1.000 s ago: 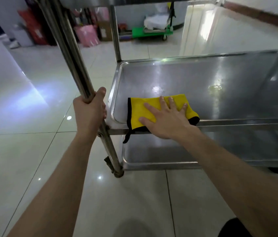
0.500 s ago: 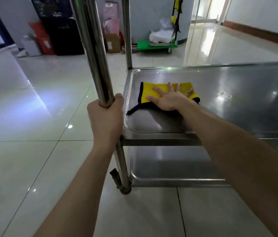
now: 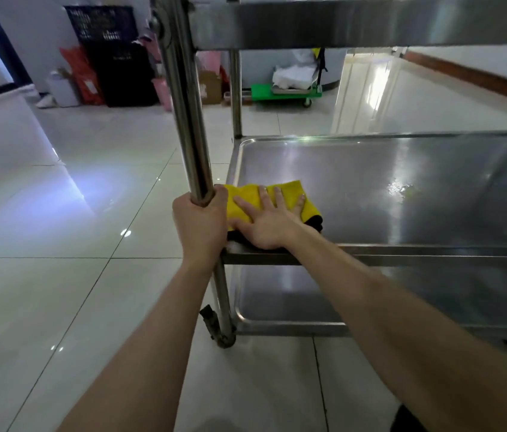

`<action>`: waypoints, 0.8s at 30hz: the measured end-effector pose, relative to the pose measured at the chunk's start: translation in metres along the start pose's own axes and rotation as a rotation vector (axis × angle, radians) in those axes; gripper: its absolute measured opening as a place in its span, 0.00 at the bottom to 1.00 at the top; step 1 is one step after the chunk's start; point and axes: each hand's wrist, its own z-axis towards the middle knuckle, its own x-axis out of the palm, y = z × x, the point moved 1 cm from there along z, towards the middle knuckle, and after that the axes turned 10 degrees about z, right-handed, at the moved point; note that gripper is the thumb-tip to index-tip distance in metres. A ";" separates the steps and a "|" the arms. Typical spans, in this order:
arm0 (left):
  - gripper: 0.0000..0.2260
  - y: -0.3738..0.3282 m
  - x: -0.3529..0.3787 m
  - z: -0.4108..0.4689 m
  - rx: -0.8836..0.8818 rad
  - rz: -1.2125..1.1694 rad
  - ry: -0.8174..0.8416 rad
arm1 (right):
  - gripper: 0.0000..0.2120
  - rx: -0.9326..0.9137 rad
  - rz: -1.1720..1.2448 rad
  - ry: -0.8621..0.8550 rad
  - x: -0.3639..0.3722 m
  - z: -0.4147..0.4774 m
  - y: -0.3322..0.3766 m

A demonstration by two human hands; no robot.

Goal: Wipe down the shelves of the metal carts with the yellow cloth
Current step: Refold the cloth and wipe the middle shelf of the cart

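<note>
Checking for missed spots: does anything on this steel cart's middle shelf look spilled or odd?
Yes: a wet-looking yellowish smear lies on the steel middle shelf, right of the yellow cloth and apart from it, breaking the sheen.

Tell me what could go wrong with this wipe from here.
1. The cart may roll on the glossy floor if the left hand loosens on the post; what looks like a caster shows below.
2. The right hand presses the yellow cloth flat at the near-left corner of the middle shelf; the shiny smear farther right could get missed.
</note>
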 end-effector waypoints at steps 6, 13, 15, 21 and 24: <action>0.10 -0.006 -0.004 -0.002 -0.041 0.043 0.023 | 0.34 0.028 0.028 0.048 -0.015 -0.055 -0.042; 0.10 -0.007 -0.007 -0.003 -0.037 0.065 0.041 | 0.38 0.200 0.075 -0.011 -0.041 -0.094 -0.164; 0.10 -0.005 -0.005 -0.001 -0.034 0.050 0.033 | 0.39 0.259 0.086 -0.029 -0.051 -0.096 -0.203; 0.11 0.003 -0.003 0.006 -0.044 0.025 0.014 | 0.42 0.402 0.099 -0.089 -0.080 -0.061 -0.276; 0.11 0.004 -0.004 0.005 -0.039 0.009 -0.004 | 0.43 0.413 0.095 -0.094 -0.086 -0.018 -0.268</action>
